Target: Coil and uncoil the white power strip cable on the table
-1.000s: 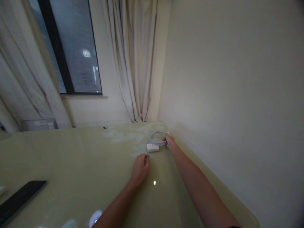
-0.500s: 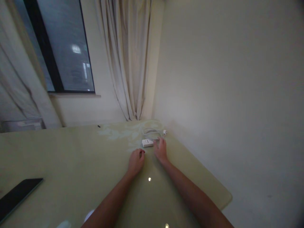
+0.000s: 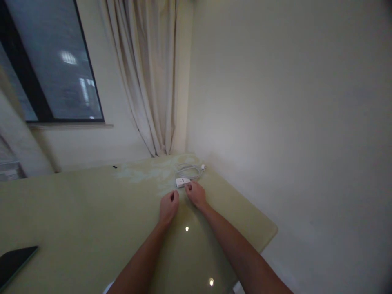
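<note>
A small white power strip (image 3: pixel 182 181) lies near the far right corner of the pale green table (image 3: pixel 92 212). Its white cable (image 3: pixel 187 169) is coiled behind it, and the plug (image 3: pixel 202 166) rests at the coil's right end. My right hand (image 3: pixel 196 194) lies on the table just in front of the strip, fingers curled with the tips close to it; whether they touch it I cannot make out. My left hand (image 3: pixel 169 205) rests on the table beside it, loosely curled, with nothing in it.
A cream wall runs along the table's right edge. A cream curtain (image 3: pixel 147 73) hangs in the far corner beside a dark window (image 3: pixel 52 69). A dark flat device (image 3: pixel 14 265) lies at the table's near left. A tiny dark object (image 3: pixel 114 166) sits near the far edge.
My right hand has let go of the cable coil and drawn back to just in front of the power strip. The view has swung to the right. My left hand has stayed put.
</note>
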`<state>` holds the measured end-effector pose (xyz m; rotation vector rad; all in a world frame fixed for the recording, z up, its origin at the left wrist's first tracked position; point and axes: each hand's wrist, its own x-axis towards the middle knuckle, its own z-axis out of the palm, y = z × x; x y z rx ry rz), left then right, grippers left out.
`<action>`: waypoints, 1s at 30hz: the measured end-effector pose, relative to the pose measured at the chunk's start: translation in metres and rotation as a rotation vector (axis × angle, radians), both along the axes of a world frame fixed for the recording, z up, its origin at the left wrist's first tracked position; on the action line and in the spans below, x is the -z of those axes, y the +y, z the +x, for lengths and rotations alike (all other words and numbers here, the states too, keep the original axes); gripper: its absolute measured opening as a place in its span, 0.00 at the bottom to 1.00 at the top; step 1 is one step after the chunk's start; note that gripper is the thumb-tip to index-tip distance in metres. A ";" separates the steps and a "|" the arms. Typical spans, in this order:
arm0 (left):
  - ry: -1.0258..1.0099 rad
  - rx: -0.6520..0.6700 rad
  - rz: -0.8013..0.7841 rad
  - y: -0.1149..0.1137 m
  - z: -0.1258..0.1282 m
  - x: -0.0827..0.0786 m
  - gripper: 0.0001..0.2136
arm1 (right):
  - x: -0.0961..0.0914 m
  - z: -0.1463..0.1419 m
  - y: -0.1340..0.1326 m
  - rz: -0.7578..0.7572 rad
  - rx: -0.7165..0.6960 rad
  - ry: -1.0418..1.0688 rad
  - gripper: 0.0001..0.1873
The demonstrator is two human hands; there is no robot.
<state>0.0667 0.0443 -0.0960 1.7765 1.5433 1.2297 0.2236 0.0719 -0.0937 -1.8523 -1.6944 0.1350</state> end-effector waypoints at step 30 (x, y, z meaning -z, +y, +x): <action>-0.087 -0.165 -0.038 -0.012 -0.022 0.010 0.28 | 0.021 0.003 0.000 0.075 -0.161 0.579 0.25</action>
